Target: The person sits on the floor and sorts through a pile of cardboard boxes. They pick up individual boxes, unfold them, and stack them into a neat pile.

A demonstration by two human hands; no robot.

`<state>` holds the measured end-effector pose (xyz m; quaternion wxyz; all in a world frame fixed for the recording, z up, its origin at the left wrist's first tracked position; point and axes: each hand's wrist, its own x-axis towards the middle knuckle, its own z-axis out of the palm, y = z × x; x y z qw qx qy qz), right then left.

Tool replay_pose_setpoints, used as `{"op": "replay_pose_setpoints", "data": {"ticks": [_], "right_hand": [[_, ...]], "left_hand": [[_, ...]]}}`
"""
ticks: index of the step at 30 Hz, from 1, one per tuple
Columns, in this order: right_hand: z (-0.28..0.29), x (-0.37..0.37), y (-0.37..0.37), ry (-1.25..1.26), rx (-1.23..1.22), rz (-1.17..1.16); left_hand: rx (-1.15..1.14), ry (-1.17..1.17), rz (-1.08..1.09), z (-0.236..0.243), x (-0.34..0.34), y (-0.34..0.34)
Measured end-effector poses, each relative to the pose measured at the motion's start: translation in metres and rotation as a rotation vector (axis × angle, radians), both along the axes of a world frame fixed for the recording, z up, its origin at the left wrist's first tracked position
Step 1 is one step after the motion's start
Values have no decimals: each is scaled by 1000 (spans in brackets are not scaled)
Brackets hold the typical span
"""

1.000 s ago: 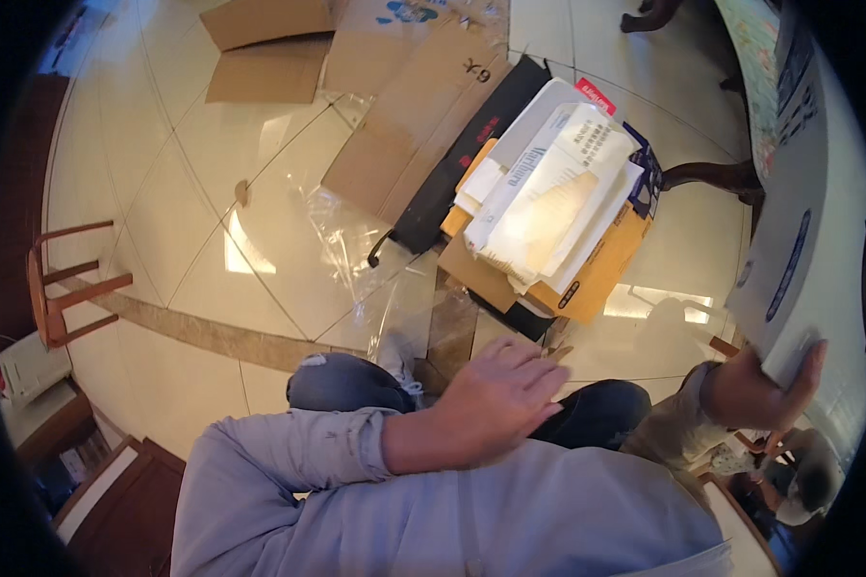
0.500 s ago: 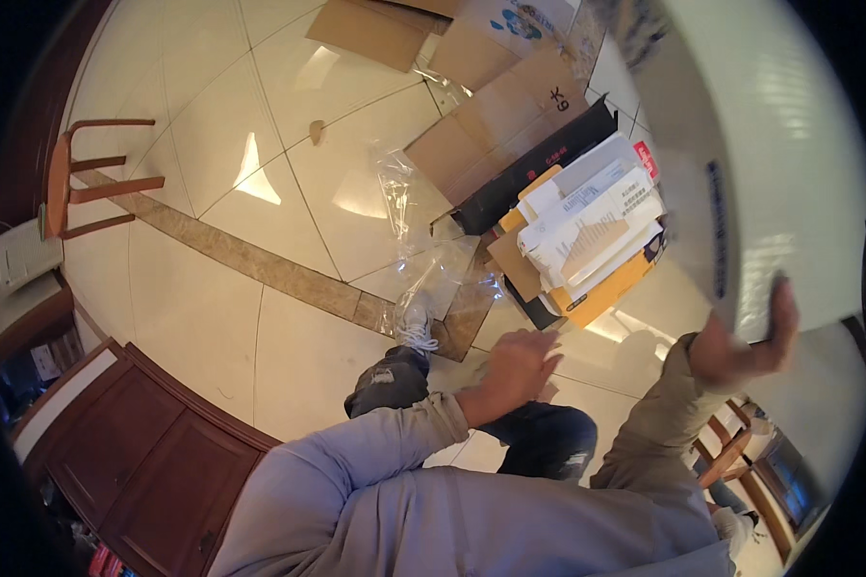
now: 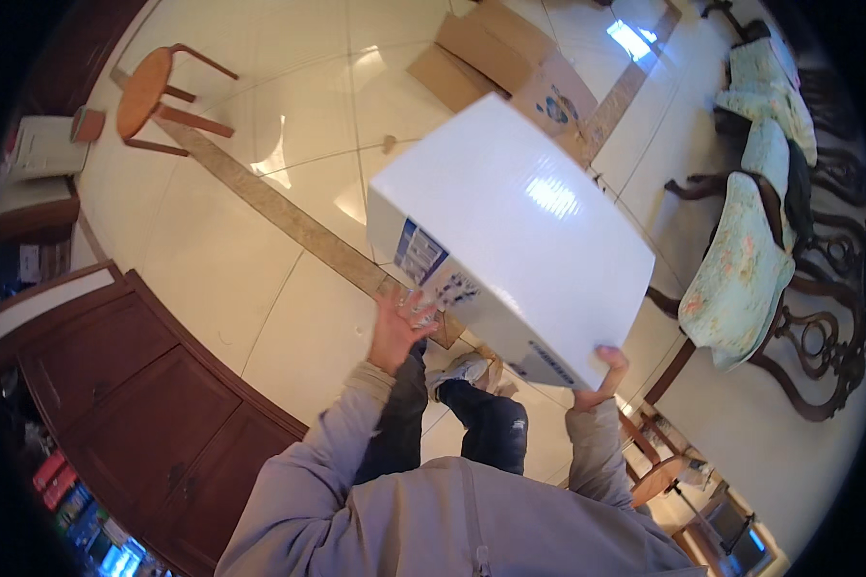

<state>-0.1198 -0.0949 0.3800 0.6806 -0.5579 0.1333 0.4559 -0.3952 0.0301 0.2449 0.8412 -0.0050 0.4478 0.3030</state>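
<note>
A large white box (image 3: 515, 221), tilted, with blue printed patches on its side, fills the middle of the head view. My right hand (image 3: 601, 370) grips it at the lower right corner. My left hand (image 3: 401, 325) has its fingers spread just below the box's lower left side; whether the fingertips touch it I cannot tell. The box hides the floor behind it. Beyond it lie flattened cardboard cartons (image 3: 498, 53).
A wooden stool (image 3: 144, 91) stands at the upper left. A dark red cabinet (image 3: 130, 385) runs along the lower left. Carved dark wooden seats with floral cushions (image 3: 726, 269) line the right. Another wooden stool (image 3: 656, 478) is at the lower right.
The white box has swung from the far right into the middle, hiding the pile of flat packaging. My left hand has moved left and up, its fingers spreading. The view has turned.
</note>
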Motion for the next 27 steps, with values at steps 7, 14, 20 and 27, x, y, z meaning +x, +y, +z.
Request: {"op": "replay_pose_setpoints", "data": {"ticks": [7,14,20,27], "right_hand": [[89,-32,17,209,-15,309],[188,-47,67,135,98,717],[223,-69,91,-148,333,1066],[230,-64,102,-1488,399,1365]], "left_hand": [[239,192,-12,161,-84,91],[343,74,188,244,-136,121],[373,-239,377,266,-148,143],[129,68,115,324,-97,137]]}}
